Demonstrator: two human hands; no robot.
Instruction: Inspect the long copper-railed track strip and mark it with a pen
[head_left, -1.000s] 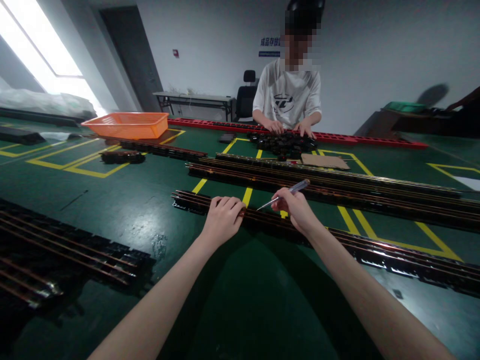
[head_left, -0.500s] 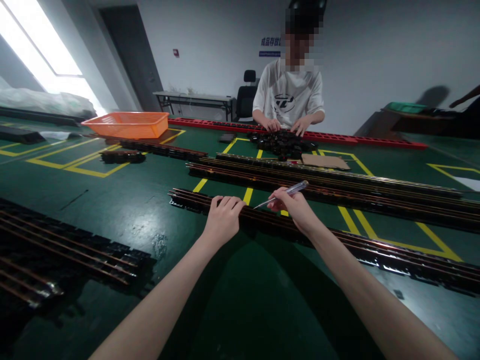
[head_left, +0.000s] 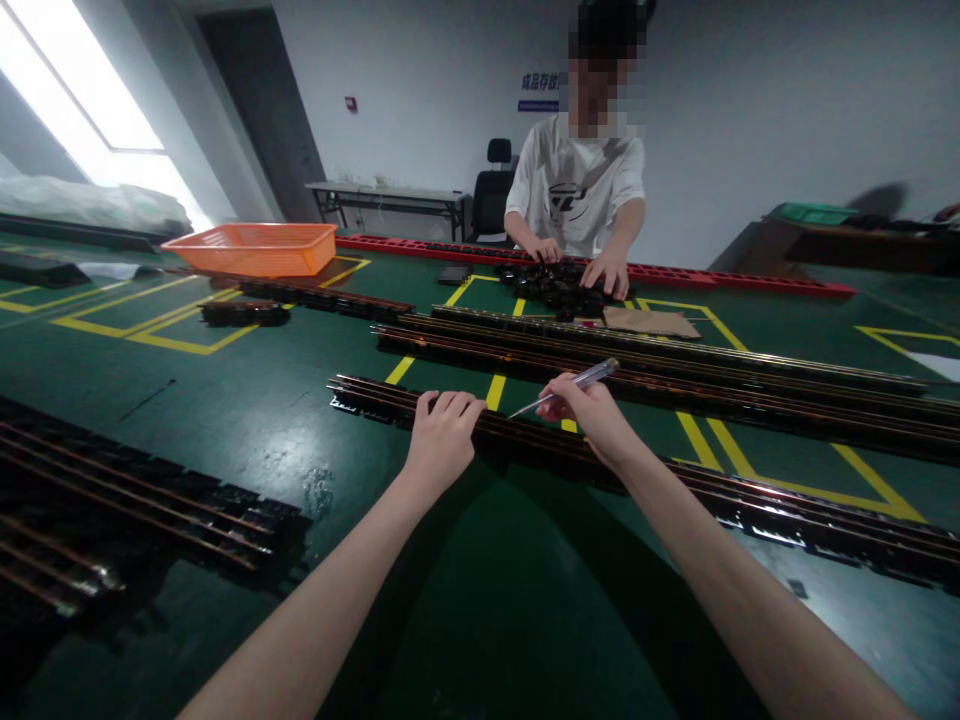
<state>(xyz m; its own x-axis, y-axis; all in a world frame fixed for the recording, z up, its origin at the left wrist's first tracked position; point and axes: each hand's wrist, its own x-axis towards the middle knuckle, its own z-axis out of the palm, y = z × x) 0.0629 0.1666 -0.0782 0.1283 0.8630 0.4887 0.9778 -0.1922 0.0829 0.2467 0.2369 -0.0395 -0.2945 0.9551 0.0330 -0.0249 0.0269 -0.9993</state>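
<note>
A long black strip with thin copper-coloured bars (head_left: 375,398) lies across the green table in front of me. My left hand (head_left: 442,438) is closed over it near its left end, fingers bent over the far side. In my right hand (head_left: 591,412) is a screwdriver (head_left: 597,372) with a clear handle, held tilted in a pinch. Its thin shaft slants down to the left, and the tip meets the strip just right of my left hand. What exactly the tip touches is too small to make out.
More long barred strips (head_left: 660,365) lie beyond, others (head_left: 150,475) at the left. An orange basket (head_left: 262,250) stands at the back left. Opposite, a person in a white shirt (head_left: 577,190) handles a pile of black parts (head_left: 551,290) beside cardboard (head_left: 651,322) and a red rail (head_left: 750,284).
The strip has slid slightly to the left, my left hand moving with it. The screwdriver stays at nearly the same spot. Across the table, the person's hand has shifted over the black parts.
</note>
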